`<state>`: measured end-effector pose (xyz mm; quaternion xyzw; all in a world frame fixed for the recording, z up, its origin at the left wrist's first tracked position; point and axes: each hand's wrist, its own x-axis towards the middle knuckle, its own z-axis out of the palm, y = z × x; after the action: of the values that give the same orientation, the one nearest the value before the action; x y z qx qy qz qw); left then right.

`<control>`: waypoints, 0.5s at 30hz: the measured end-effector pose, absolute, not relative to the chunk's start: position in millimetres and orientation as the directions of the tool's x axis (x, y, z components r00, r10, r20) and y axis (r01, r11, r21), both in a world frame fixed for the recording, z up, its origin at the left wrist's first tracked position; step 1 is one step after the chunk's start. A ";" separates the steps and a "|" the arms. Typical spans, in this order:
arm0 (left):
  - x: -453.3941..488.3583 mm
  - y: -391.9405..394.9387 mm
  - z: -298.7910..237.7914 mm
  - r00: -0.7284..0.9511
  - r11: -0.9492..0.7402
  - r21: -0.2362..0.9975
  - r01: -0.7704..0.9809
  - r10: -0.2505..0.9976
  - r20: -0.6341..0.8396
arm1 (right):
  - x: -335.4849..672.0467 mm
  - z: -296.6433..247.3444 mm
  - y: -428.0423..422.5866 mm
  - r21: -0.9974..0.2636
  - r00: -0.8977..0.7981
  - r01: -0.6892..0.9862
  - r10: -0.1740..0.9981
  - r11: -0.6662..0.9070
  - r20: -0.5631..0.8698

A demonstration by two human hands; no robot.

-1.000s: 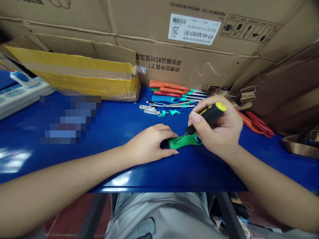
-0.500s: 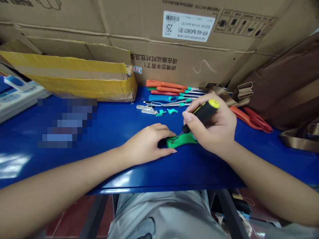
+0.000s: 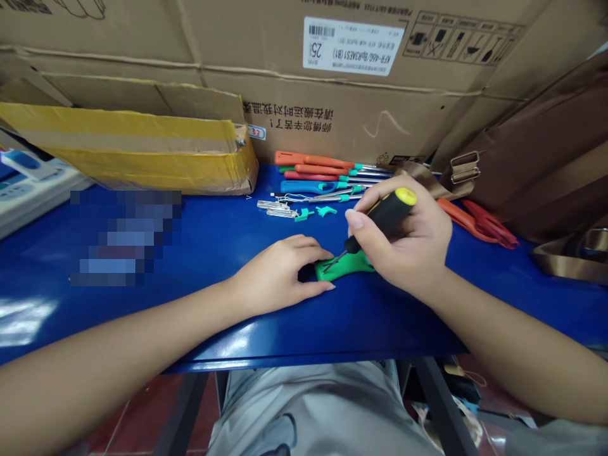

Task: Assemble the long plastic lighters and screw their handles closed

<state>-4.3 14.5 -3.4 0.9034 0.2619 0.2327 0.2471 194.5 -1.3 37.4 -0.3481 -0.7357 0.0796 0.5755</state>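
While the left hand (image 3: 280, 275) presses with curled fingers on the left end of a green handle (image 3: 349, 266) lying flat on the blue table (image 3: 213, 234) near its front edge, the right hand (image 3: 408, 244) grips a screwdriver (image 3: 384, 215) between thumb and fingers, its tip on the handle's top face. Doing this well, I judge, calls for firm downward pressure from the left so the handle cannot swivel, and a tip seated squarely, since a slanted shaft may slip. The handle's long axis runs left to right, its right end hidden under the right hand. The screwdriver slants from yellow cap, upper right, to tip, lower left.
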 end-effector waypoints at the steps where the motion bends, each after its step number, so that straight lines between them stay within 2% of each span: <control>1: -4.2 14.5 -3.2 0.755 -0.739 0.569 0.360 0.589 0.288 | 194.5 37.1 -1.3 -0.506 -0.096 0.421 0.592 0.753 0.801; 10: -3.7 14.3 -3.3 0.749 -0.725 0.592 0.351 0.597 0.287 | 198.0 35.9 -1.4 -0.483 -0.168 0.392 0.577 0.783 0.799; 13: -3.4 14.0 -3.0 0.744 -0.719 0.601 0.349 0.602 0.289 | 201.7 38.3 -0.7 -0.457 -0.257 0.358 0.556 0.815 0.790; 15: -3.3 13.9 -3.0 0.740 -0.716 0.601 0.354 0.608 0.288 | 205.3 40.5 -0.1 -0.487 -0.344 0.291 0.565 0.824 0.750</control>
<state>-3.3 13.9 -3.0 0.8947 0.2688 0.2401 0.2638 205.3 -0.1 40.5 -0.2646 -0.8087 0.1347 0.5077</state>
